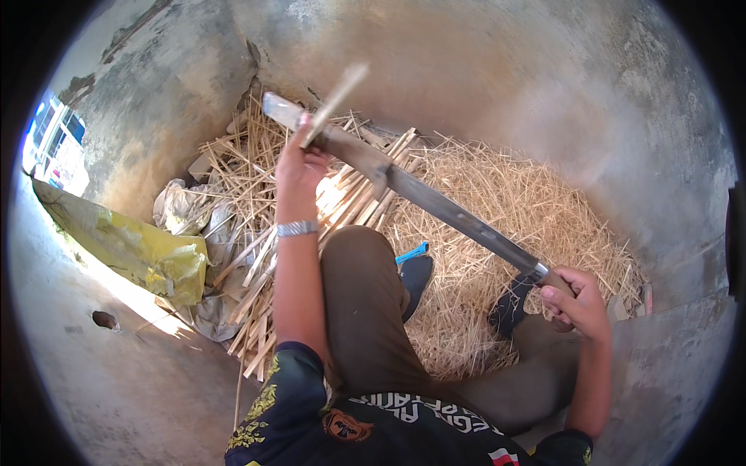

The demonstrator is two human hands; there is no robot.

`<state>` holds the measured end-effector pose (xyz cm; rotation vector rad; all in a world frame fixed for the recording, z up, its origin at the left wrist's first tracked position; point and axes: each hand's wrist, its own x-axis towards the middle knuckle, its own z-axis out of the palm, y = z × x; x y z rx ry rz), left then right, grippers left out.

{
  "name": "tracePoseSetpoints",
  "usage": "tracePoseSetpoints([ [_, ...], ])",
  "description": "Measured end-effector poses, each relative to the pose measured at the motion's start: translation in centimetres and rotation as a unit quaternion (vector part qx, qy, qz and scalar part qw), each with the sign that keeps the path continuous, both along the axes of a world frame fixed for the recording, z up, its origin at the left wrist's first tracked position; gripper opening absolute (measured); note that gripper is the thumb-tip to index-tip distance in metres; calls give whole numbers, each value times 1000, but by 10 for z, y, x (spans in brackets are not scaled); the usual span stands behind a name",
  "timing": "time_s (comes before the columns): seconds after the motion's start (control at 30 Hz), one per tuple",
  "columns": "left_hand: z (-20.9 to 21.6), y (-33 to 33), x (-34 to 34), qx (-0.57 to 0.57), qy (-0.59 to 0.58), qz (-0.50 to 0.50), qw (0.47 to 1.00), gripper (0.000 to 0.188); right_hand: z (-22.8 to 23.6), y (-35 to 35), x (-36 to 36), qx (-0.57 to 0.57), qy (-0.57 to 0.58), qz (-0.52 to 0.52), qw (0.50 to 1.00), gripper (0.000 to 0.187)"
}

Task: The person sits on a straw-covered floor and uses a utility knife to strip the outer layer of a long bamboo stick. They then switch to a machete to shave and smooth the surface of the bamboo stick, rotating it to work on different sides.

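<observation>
Right hand [579, 305] wrapped around the brown wooden handle [556, 284] at the near end of the long knife [458, 216]; left hand [299, 171] by the knife's far end, grip pinched on a pale stick [333, 106] slanting across the blade, blurred at its upper tip; cannot tell about contact between left fingers and metal. Beneath the far half of the knife, a pile of split sticks [369, 203]; below and on both sides of its middle, a heap of straw-like shavings [505, 194]; well to the left of it, a yellow sheet [151, 252]. Pale stick probably light, stiff and dry, maybe splintery, liable to snap under hard bending; best to pinch by the lower end, clear of the knife's edge. Long knife likely heavier, rigid, weighted toward the blade; best to grasp only by the handle, behind the metal collar [539, 271]
</observation>
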<state>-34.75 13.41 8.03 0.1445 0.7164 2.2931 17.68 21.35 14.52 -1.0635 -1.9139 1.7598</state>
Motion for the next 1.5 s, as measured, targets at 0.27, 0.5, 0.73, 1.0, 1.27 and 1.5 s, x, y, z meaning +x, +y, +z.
tracePoseSetpoints([
  [0.27, 41, -1, -61, -133, 99, -184, 969, 17, -21, 0, 123, 3, -1, -171, 985, 31],
  [0.5, -38, 9, -23, -356, 143, -252, 889, 19, -50, 2, 150, -28, 94, -341, 935, 28],
  [0.73, -16, -26, 1, -324, 286, -220, 874, 66, -62, -6, 175, -3, 48, -430, 901, 25],
  [1.0, 136, -92, 18, -129, 518, -89, 841, 27, -44, -24, 122, 18, 198, -452, 870, 21],
  [1.27, 210, -103, 95, 164, 511, -226, 813, 41, -24, -50, 35, 161, 227, -450, 848, 16],
  [1.5, 120, -24, 201, -59, 622, -233, 745, 43, -75, -56, -2, -111, 255, -300, 913, 15],
])
